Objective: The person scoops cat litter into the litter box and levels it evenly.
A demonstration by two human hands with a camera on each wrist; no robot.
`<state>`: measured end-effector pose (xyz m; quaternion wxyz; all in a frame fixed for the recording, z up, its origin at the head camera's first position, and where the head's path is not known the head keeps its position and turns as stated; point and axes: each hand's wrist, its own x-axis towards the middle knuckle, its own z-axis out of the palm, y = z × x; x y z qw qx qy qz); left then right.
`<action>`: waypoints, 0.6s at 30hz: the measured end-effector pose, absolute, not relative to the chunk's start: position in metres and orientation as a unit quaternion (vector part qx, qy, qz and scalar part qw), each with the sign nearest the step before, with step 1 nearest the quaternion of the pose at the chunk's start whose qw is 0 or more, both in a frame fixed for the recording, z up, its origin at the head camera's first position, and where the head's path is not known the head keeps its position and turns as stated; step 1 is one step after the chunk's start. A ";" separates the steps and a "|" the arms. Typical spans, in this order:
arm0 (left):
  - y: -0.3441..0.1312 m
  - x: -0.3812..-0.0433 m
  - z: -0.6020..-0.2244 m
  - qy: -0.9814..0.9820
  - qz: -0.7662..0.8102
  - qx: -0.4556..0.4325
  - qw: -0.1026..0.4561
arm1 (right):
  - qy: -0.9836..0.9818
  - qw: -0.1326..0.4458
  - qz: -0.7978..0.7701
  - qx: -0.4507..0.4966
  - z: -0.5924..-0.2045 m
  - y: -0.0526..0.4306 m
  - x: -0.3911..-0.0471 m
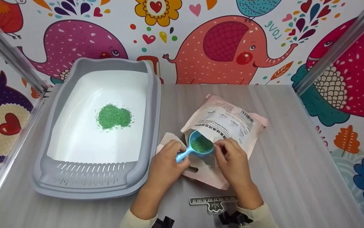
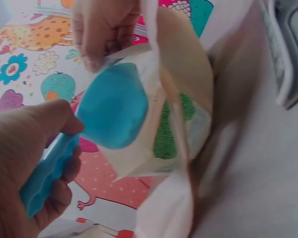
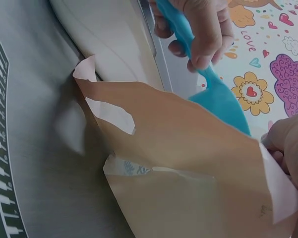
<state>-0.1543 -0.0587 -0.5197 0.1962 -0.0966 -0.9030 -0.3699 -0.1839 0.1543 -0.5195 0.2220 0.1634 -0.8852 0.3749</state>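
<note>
My left hand (image 1: 167, 163) grips the ridged handle of a blue scoop (image 2: 114, 106). Green granules (image 1: 201, 144) fill part of its bowl, which sits at the mouth of a pale pink bag (image 1: 223, 117) with printed text. With thumb and fingers, my right hand (image 1: 234, 161) pinches the bag's opening edge, close beside the scoop. The left wrist view shows more green granules (image 2: 164, 136) inside the bag, below the scoop. From the right wrist view, the bag's wall hides part of the scoop's bowl.
Left of the bag stands a grey litter box (image 1: 154, 104) with a white inside, where a small heap of green granules (image 1: 114, 117) lies. A black-and-white piano-key clip (image 1: 213, 200) lies on the table (image 1: 295, 158) near my right wrist. A patterned wall (image 1: 276, 25) rises behind.
</note>
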 end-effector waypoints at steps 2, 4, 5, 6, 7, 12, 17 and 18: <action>-0.063 -0.152 -0.515 -0.907 -0.363 -0.096 0.193 | -0.885 0.222 0.376 0.163 -0.520 0.154 -0.184; -0.067 -0.151 -0.512 -0.908 -0.360 -0.100 0.192 | -0.885 0.223 0.375 0.163 -0.520 0.154 -0.184; -0.070 -0.151 -0.510 -0.909 -0.360 -0.100 0.187 | -0.884 0.228 0.373 0.165 -0.520 0.154 -0.184; -0.072 -0.150 -0.507 -0.909 -0.361 -0.101 0.182 | -0.884 0.231 0.370 0.166 -0.521 0.154 -0.184; -0.075 -0.150 -0.505 -0.910 -0.361 -0.102 0.176 | -0.884 0.234 0.368 0.167 -0.521 0.154 -0.184; -0.087 -0.146 -0.494 -0.918 -0.358 -0.097 0.143 | -0.882 0.243 0.366 0.167 -0.520 0.154 -0.185; -0.101 -0.141 -0.485 -0.923 -0.358 -0.078 0.122 | -0.883 0.240 0.372 0.157 -0.521 0.152 -0.185; -0.104 -0.140 -0.484 -0.922 -0.362 -0.073 0.117 | -0.884 0.238 0.372 0.154 -0.521 0.152 -0.185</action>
